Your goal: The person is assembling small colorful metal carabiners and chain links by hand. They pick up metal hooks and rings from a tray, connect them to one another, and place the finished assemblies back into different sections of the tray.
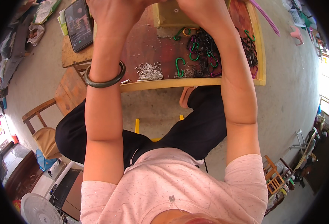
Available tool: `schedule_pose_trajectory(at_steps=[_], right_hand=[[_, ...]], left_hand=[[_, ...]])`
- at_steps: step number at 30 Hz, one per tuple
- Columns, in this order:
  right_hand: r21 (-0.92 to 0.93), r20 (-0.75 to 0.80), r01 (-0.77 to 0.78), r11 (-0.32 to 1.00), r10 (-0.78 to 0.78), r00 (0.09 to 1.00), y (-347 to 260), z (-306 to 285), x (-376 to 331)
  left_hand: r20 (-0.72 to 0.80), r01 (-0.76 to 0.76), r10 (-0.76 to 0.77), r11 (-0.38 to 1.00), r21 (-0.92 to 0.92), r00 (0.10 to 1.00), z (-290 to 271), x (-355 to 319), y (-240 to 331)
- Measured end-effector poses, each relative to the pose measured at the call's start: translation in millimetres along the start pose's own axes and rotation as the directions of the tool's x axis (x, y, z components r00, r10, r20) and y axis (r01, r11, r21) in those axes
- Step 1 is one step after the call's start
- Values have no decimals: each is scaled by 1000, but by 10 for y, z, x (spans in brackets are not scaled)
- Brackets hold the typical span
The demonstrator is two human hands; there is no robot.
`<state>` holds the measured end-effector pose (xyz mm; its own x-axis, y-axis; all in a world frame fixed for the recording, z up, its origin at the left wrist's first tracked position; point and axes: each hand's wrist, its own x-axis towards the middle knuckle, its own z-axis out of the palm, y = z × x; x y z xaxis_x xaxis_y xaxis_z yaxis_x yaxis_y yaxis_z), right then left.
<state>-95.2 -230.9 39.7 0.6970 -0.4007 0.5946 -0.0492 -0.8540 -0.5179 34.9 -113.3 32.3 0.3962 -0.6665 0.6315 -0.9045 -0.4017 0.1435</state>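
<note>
1. Left hand (116,11), right hand (201,9): cut off up top; can't tell grip.
2. Clips (205,48) lie heaped toward tabletop's (142,48) near right corner.
3. Metal pins (149,72) lie piled by near edge.

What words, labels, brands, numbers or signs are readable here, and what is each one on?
None is clear enough to quote.
Phone screen: markings too small to read.
Electric fan hub: a mark, too blurred to read.
Pale sheet at upper left: marks too blurred to read.
</note>
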Motion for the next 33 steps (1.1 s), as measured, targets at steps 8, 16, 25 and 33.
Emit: schedule_pose_trajectory(at_steps=[8, 16, 25, 33], right_hand=[[-79, 263, 62, 995, -39, 964, -343, -82, -442], [-172, 506, 325, 930, -199, 839, -432, 158, -855], [-310, 543, 475, 824, -257, 800, -559, 331, -928], [-318, 531, 464, 827, -250, 810, -522, 295, -882]], left_hand=[[-29, -22, 23, 999, 39, 999, 27, -11, -117], [-76, -27, 22, 998, -58, 997, 32, -43, -124], [-42, -7, 2, 995, -103, 999, 37, -38, -143], [-83, 12, -18, 996, -83, 996, 65, -41, -135]])
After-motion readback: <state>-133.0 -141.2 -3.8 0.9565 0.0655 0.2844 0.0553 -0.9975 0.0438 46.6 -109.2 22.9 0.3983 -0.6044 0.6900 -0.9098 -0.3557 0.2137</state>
